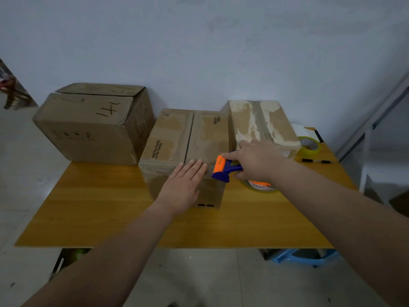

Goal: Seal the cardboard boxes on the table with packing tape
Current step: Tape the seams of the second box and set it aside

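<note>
- Middle box (pixel 177 138): brown cardboard with the top flaps closed and a dark seam running down the centre. It has pale scuffed patches and black print along its left edge. It stands mid-tabletop (pixel 99 207), between the other two boxes.
- Left hand (pixel 183 187): lies flat over the middle box's near top edge, fingers (pixel 194 169) straight and together, pressing down.
- Right hand (pixel 256 160): fingers curled round the handle of an orange-and-blue dispenser (pixel 225 168), which is at the middle box's near right corner. Its roll (pixel 261 187) hangs below.
- Boxes, three: the left box (pixel 88 125) is the largest and has handwriting. The right box (pixel 261 120) has whitish torn strips on top.
- Tape rolls, two: one in the dispenser, and a spare roll (pixel 309 146) beside the right box.
- One black pen (pixel 315 161) lies near the spare roll.
</note>
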The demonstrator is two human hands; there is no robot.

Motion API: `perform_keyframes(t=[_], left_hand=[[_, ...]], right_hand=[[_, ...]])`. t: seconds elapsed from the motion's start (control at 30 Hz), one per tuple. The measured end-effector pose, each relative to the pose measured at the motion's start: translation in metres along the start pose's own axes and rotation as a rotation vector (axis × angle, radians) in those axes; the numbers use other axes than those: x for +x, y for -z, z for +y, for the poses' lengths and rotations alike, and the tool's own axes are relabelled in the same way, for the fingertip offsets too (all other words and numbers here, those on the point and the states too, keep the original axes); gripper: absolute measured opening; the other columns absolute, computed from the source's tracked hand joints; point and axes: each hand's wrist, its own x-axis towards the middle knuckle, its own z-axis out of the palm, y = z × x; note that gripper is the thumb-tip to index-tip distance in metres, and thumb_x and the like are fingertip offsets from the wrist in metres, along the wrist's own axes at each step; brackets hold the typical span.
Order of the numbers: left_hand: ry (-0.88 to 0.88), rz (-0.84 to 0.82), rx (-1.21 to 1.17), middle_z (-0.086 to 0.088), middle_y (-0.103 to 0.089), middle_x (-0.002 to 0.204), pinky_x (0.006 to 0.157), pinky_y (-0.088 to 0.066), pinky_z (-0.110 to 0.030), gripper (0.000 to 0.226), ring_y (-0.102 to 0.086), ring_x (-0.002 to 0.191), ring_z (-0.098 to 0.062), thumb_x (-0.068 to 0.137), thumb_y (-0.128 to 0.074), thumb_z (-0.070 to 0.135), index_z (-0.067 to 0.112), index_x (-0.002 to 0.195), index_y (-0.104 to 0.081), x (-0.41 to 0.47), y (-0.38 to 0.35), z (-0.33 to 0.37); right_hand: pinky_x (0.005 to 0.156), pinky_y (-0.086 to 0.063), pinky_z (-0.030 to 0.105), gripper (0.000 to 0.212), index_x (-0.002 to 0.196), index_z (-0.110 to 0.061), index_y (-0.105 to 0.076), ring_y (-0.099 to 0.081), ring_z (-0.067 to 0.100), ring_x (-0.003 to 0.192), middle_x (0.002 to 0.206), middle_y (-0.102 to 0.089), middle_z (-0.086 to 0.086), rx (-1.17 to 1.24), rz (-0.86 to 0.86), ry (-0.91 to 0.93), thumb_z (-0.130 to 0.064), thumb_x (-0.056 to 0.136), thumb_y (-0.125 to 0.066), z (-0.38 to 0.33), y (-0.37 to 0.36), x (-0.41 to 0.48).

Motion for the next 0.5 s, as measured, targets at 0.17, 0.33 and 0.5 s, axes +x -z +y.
perform_keyframes(t=[0.17, 0.33, 0.5], left_hand=[[0.123, 0.038, -0.027, -0.004, -0.002, 0.16, 0.118, 0.005, -0.039, 0.07, 0.003, 0.147, -0.024, 0.098, -0.042, 0.036, 0.028, 0.151, 0.004, 0.003, -0.001, 0.026], [0.131, 0.055, 0.021, -0.001, -0.005, 0.16, 0.117, 0.003, -0.038, 0.07, 0.0, 0.147, -0.02, 0.097, -0.043, 0.032, 0.03, 0.151, 0.001, 0.002, 0.0, 0.024], [0.165, 0.003, 0.022, -0.002, -0.012, 0.159, 0.119, -0.002, -0.038, 0.066, -0.008, 0.146, -0.021, 0.097, -0.041, 0.044, 0.031, 0.151, -0.005, 0.006, 0.009, 0.031]], right_hand=[[0.073, -0.034, 0.032, 0.067, 0.148, -0.042, -0.023, -0.051, 0.026, 0.102, 0.116, -0.048, 0.007, -0.004, -0.016, 0.038, -0.058, 0.09, -0.051, 0.008, -0.002, -0.004], [0.075, -0.038, 0.03, 0.079, 0.149, -0.047, -0.014, -0.045, 0.021, 0.095, 0.108, -0.04, 0.002, 0.089, -0.045, 0.074, -0.063, 0.084, -0.056, 0.025, 0.0, -0.019], [0.077, -0.04, 0.029, 0.074, 0.147, -0.05, -0.018, -0.05, 0.019, 0.103, 0.109, -0.043, -0.004, -0.042, -0.039, -0.029, -0.066, 0.083, -0.053, 0.096, 0.006, -0.067]])
